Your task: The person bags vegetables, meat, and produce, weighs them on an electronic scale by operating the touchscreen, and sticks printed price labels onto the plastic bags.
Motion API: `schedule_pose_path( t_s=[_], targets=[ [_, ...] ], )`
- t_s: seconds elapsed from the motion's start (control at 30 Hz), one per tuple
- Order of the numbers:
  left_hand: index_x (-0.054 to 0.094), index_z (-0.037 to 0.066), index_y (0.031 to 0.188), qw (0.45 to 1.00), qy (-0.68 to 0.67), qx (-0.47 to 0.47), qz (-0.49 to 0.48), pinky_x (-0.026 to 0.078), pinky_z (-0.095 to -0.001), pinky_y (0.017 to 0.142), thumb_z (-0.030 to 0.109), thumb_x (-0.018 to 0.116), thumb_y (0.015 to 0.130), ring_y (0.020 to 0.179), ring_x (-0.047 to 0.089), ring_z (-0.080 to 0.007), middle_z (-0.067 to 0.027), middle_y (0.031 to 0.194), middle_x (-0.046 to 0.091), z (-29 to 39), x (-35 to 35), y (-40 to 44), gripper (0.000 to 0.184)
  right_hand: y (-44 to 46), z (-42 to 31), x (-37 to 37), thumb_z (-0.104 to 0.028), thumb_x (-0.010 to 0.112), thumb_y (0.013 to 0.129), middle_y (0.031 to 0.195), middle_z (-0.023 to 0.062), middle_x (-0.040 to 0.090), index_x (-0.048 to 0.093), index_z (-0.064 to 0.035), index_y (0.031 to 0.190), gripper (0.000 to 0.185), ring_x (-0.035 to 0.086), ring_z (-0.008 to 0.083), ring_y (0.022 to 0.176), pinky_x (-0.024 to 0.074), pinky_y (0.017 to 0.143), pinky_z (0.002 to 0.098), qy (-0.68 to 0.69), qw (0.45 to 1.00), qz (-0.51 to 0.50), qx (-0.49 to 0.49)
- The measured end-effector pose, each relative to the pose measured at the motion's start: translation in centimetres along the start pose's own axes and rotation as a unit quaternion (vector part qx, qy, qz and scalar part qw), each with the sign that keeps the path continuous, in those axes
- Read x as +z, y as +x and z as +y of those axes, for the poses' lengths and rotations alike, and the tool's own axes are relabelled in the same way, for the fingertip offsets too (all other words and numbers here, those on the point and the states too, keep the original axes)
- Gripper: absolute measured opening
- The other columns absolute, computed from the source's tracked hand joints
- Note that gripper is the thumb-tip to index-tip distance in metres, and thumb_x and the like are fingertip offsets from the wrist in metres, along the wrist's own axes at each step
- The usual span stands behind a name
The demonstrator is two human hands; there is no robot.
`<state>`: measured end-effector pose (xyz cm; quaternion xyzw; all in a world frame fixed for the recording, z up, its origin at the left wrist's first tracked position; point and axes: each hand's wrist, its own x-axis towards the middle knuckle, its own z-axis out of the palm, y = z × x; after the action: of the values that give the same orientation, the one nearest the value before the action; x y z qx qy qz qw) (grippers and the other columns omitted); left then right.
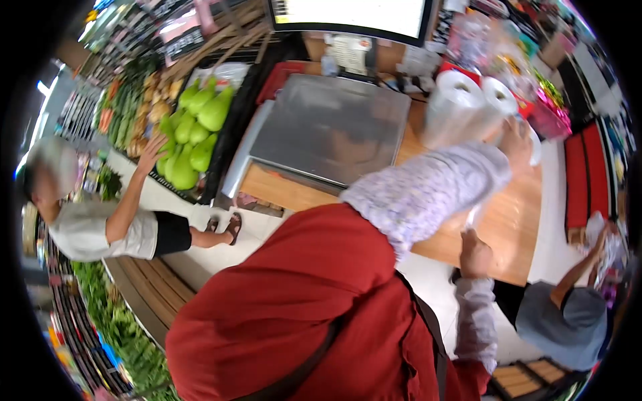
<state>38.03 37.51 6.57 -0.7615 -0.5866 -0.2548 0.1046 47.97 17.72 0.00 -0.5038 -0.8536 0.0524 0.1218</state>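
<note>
My left arm, in a floral sleeve, reaches across to the right side of the wooden counter. There my left hand is closed against a roll of clear plastic bags, which it partly hides. Two more upright plastic bag rolls stand just beyond it. Lower down, by the counter's near edge, my right hand makes a fist around the end of a thin, whitish plastic bag. The bag stretches up from the fist toward my left forearm, where its upper part is hidden.
A flat metal weighing plate lies on the counter below a screen. Green gourds fill a black crate at left. One person stands left, an arm over the gourds; another person is at lower right.
</note>
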Motion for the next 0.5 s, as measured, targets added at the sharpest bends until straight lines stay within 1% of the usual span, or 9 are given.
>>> schedule_pose_path(
  t_s=[0.1,0.17,0.2,0.23,0.27,0.33,0.37,0.43,0.5],
  targets=[
    [0.057,0.005,0.119,1.000,0.007,0.011,-0.007,0.028,-0.0623,0.097,0.055,0.057,0.074,0.122,0.028,-0.0537,-0.0236,0.134,0.038,-0.7,0.5,0.2,0.067,1.2,-4.1,-6.4,-0.018,0.055,0.088,0.055,0.0144,0.052,0.052,-0.0089,0.076,0.015,0.053,0.0329,0.046,0.0397,0.042,0.0416,0.026,0.996,0.041,-0.080],
    [0.057,0.004,0.120,1.000,0.012,0.018,-0.007,0.026,-0.0637,0.097,0.051,0.056,0.076,0.123,0.026,-0.0547,-0.0241,0.135,0.036,0.0,1.8,0.8,0.064,0.1,-3.7,-3.4,-0.019,0.057,0.086,0.055,0.0110,0.051,0.052,-0.0106,0.075,0.014,0.050,0.0289,0.044,0.0366,0.042,0.0398,-0.033,0.997,0.039,-0.052],
    [0.055,0.004,0.122,0.999,0.026,-0.020,0.010,0.024,-0.0652,0.097,0.048,0.055,0.078,0.124,0.025,-0.0556,-0.0247,0.136,0.035,0.6,2.8,1.3,0.062,-1.9,-1.8,2.2,-0.019,0.055,0.086,0.064,0.0077,0.057,0.053,-0.0123,0.079,0.010,0.055,0.0250,0.053,0.0400,0.048,0.0379,-0.313,0.921,0.182,-0.144],
    [0.054,0.003,0.123,0.997,0.037,-0.060,0.031,0.022,-0.0667,0.098,0.044,0.053,0.079,0.124,0.023,-0.0565,-0.0253,0.137,0.034,1.4,3.5,1.7,0.060,-3.9,0.7,6.7,-0.019,0.051,0.085,0.070,0.0057,0.059,0.057,-0.0141,0.092,0.010,0.057,0.0238,0.060,0.0420,0.055,0.0386,-0.301,0.939,-0.156,-0.058],
    [0.054,0.003,0.123,0.996,0.038,-0.068,0.039,0.022,-0.0667,0.098,0.044,0.053,0.079,0.124,0.023,-0.0565,-0.0253,0.137,0.034,2.2,3.8,2.0,0.060,-5.2,1.6,9.5,-0.022,0.053,0.083,0.072,0.0069,0.061,0.059,-0.0138,0.091,0.012,0.058,0.0247,0.063,0.0432,0.058,0.0383,-0.199,0.909,-0.365,0.021],
    [0.052,0.003,0.126,0.996,-0.023,-0.084,0.035,0.019,-0.0686,0.098,0.037,0.051,0.082,0.125,0.023,-0.0567,-0.0260,0.138,0.033,2.0,4.3,2.7,0.055,-10.3,1.7,10.3,-0.028,0.056,0.081,0.076,0.0093,0.063,0.064,-0.0132,0.088,0.018,0.061,0.0265,0.069,0.0457,0.064,0.0376,-0.022,0.849,-0.516,0.117],
    [0.051,0.003,0.127,0.998,-0.039,-0.042,-0.031,0.018,-0.0698,0.098,0.034,0.050,0.083,0.125,0.023,-0.0556,-0.0270,0.137,0.033,0.9,0.9,1.6,0.053,-12.0,1.3,8.6,-0.031,0.058,0.080,0.078,0.0105,0.064,0.066,-0.0129,0.087,0.021,0.062,0.0274,0.072,0.0470,0.067,0.0373,0.035,0.833,-0.532,0.147],
    [0.052,0.003,0.125,0.997,-0.060,-0.043,0.004,0.018,-0.0692,0.098,0.036,0.053,0.081,0.126,0.022,-0.0556,-0.0269,0.137,0.033,0.9,2.5,1.7,0.055,-13.1,0.7,3.9,-0.037,0.061,0.078,0.082,0.0128,0.067,0.071,-0.0123,0.084,0.027,0.064,0.0292,0.078,0.0495,0.073,0.0367,0.102,0.826,-0.517,0.202],
    [0.052,0.002,0.123,0.995,-0.074,-0.042,0.041,0.018,-0.0685,0.099,0.039,0.055,0.080,0.126,0.022,-0.0556,-0.0268,0.137,0.033,0.9,2.8,1.4,0.057,-13.3,1.4,-1.3,-0.019,0.065,0.077,0.077,0.0152,0.067,0.070,-0.0045,0.083,0.017,0.065,0.0257,0.073,0.0496,0.069,0.0345,0.210,0.917,-0.298,0.163]
  ],
)
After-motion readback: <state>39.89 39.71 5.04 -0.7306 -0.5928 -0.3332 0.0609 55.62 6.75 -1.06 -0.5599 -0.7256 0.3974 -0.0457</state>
